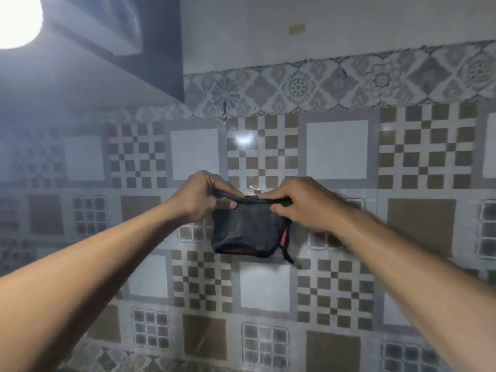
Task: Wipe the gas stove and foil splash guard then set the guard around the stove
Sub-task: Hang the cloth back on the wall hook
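A folded black cloth (248,233) with a red edge hangs flat against the tiled wall (335,151) at mid-frame. My left hand (202,198) pinches its upper left corner and my right hand (298,204) pinches its upper right corner, stretching the top hem between them. A small hook or peg (253,191) shows on the wall just above the hem, between my hands. A black strap dangles from the cloth's lower right corner. The gas stove and the foil splash guard are not in view.
Patterned tiles cover the whole wall in front of me. A shelf or cabinet underside (88,76) juts out at the upper left, beside a bright lamp (16,20). A plain painted wall (335,25) runs above the tile border.
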A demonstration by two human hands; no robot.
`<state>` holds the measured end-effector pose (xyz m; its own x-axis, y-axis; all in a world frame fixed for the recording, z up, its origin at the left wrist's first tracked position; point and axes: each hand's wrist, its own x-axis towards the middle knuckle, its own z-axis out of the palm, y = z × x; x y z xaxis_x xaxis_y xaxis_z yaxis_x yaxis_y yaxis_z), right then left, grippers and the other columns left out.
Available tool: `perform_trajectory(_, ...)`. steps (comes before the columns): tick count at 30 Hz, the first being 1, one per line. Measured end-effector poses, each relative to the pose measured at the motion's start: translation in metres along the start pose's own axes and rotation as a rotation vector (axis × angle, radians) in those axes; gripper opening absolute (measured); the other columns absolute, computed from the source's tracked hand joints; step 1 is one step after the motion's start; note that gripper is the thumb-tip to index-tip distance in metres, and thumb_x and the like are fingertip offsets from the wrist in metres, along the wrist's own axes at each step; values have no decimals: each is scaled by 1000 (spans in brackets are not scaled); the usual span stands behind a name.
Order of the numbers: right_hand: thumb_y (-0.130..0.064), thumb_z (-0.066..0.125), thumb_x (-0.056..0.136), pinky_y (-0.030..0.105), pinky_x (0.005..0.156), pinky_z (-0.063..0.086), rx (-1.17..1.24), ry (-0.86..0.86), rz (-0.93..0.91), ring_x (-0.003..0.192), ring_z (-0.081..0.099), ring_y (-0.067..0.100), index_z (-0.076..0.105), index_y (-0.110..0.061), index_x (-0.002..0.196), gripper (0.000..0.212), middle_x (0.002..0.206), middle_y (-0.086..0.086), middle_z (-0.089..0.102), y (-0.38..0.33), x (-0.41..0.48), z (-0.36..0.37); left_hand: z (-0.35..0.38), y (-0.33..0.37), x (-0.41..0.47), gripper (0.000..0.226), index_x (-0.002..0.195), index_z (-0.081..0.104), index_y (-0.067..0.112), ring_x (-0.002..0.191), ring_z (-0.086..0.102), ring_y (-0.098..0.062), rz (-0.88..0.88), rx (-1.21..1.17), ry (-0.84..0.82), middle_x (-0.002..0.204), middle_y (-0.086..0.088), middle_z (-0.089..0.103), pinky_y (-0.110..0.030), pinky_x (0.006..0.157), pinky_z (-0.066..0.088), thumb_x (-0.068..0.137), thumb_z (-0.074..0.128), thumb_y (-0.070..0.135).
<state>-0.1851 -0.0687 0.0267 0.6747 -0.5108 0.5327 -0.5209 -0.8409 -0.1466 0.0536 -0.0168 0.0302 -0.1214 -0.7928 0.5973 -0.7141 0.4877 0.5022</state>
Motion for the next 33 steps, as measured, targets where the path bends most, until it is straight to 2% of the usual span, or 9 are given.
perform_trajectory(4,-14,54,98,38,75,48,-409,212,-117,90,54,26,60,-33,134,41,100,3,52,18,24,9,18,-4,26,18,90,81,20,88,68,-16,228,175,219,88,4,71,-46,86,56,73,83,16)
perform_trajectory(6,-9,61,92,35,69,41,-558,298,-172,88,56,34,60,-26,134,46,100,9,56,25,28,22,25,-12,31,25,82,77,14,92,64,-27,114,-59,264,87,0,68,-60,96,48,62,83,27)
perform_trajectory(10,-12,74,82,34,67,31,-546,376,-196,83,58,33,64,-20,129,49,94,9,59,39,21,49,43,-50,22,34,83,76,41,110,58,-47,131,14,277,102,-8,67,-64,99,44,57,78,63)
perform_trajectory(12,-13,77,81,33,66,34,-535,360,-178,83,58,30,64,-23,130,51,92,5,58,42,11,61,48,-47,10,21,95,76,41,100,65,-35,207,177,264,101,2,66,-53,86,56,75,76,47)
perform_trajectory(15,-10,75,80,34,67,40,-497,343,-118,87,59,29,63,-24,131,54,96,3,59,40,3,69,52,-48,0,25,111,76,24,90,67,-17,270,393,270,99,4,69,-39,74,60,87,71,20)
perform_trajectory(19,-9,57,92,37,86,43,-353,243,-29,106,52,24,53,-31,141,54,114,-1,57,28,-1,59,50,-34,-8,29,111,76,26,86,68,-9,129,310,183,94,7,73,-36,79,59,86,72,12)
perform_trajectory(23,-1,52,89,38,94,46,-209,110,87,112,50,21,51,-36,141,63,119,-5,57,21,0,47,42,-21,-12,36,111,75,22,95,70,-3,-95,108,94,106,4,76,-19,88,55,85,67,-3)
perform_trajectory(29,0,46,88,27,100,45,-12,166,140,118,56,17,62,-20,134,52,128,-3,61,13,-11,32,35,1,-20,29,101,78,25,92,72,-4,-185,-68,169,95,11,77,-18,83,56,79,75,6)
perform_trajectory(33,-6,49,90,26,98,43,-4,173,177,119,56,20,63,-15,130,44,131,1,62,2,-22,20,33,11,-34,34,118,73,17,102,67,-8,-196,39,263,112,4,73,-25,91,53,86,74,29)
